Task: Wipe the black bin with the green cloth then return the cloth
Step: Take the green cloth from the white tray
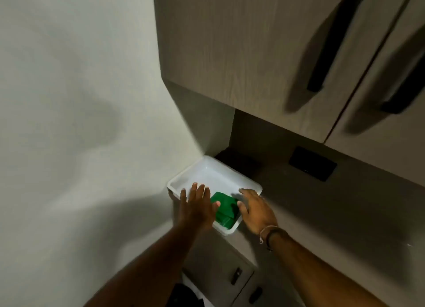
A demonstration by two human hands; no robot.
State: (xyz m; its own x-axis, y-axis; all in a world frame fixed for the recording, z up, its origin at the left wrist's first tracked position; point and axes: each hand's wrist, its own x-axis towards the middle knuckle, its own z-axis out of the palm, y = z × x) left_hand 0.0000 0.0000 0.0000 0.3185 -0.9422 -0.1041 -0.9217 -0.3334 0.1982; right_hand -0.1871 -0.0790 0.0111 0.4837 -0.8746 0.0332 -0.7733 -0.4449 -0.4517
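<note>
Grey countertop (322,214) runs along the right of the view and meets a plain pale wall (69,99) on the left. Wood-grain upper cabinets (230,53) hang above it, fitted with long black handles (331,39). A dark rectangular wall plate (312,163) sits on the backsplash under the cabinets.

At the counter's left end, hard against the wall, stands a shallow white tray (207,171). The green cloth (225,210) lies folded in the near right part of this tray, resting on its floor. The far half of the tray is bare.

Left hand (197,207) is spread flat over the near left side of the tray, fingers extended and apart, palm down, holding nothing. Its thumb lies just beside the cloth's left edge; contact cannot be confirmed. Right hand (255,210) is likewise spread, fingers relaxed, over the tray's right rim, with fingertips just beside the cloth's right edge; it grasps nothing. A thin bracelet and dark band (269,234) circle the right wrist.

Below the counter, lower cabinet doors (220,267) carry small dark handles. A black shape (184,295), only partly visible at the bottom edge between the forearms, appears to be the black bin; detail is too dim to confirm.
</note>
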